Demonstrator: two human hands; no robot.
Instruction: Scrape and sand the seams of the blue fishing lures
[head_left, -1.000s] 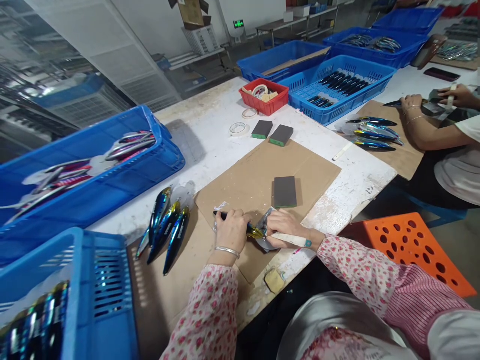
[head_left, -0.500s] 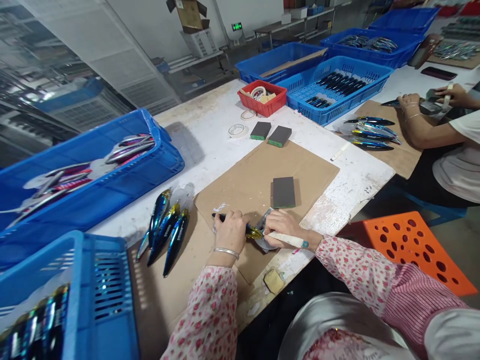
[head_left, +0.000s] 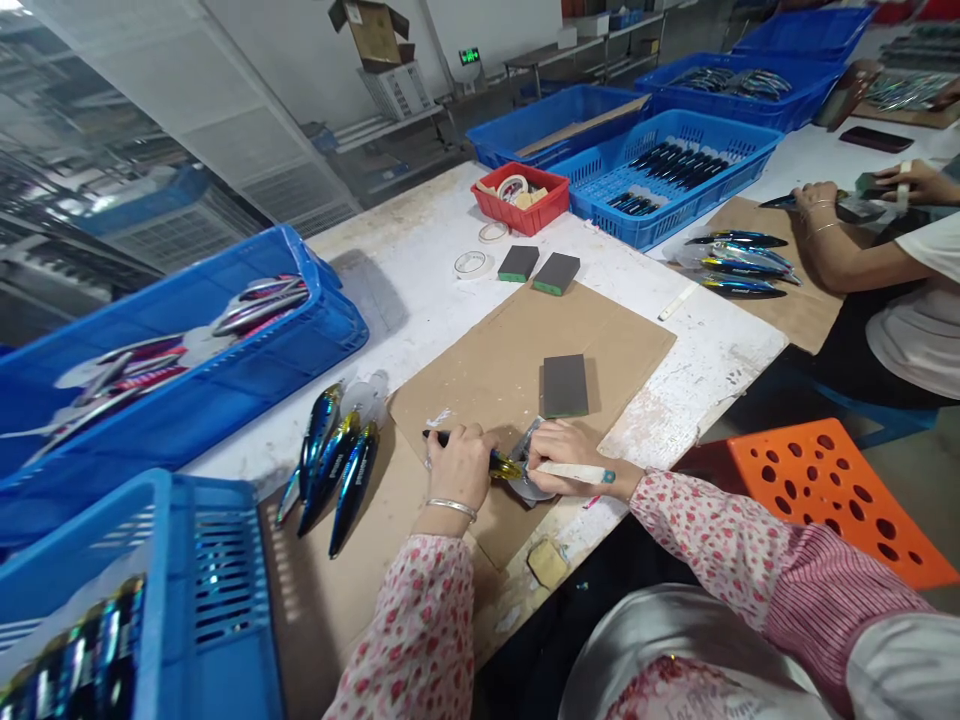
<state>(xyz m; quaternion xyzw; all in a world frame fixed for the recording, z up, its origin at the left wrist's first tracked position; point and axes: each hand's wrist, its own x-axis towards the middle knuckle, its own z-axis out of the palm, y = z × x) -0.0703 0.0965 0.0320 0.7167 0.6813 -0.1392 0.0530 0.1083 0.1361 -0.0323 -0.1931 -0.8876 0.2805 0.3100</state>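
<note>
My left hand is closed around a dark fishing lure, pressing it to the cardboard sheet. The lure's black tip sticks out on the left and its yellow end on the right. Up against that yellow end is my right hand, closed on a slim white-handled tool whose working end is hidden by the fingers. Greyish, see-through material lies under the right hand; I cannot make out what it is. A dark sanding block rests just beyond. Several blue-black lures with clear lips lie left of my left hand.
Blue crates with lures stand at left, a slotted one nearest. Two more sanding blocks, tape rolls and a red bin lie ahead. At right, a co-worker's hands handle a lure above an orange stool.
The view has shifted slightly. Both my hands keep their grip in nearly the same place, the lure between them almost unmoved.
</note>
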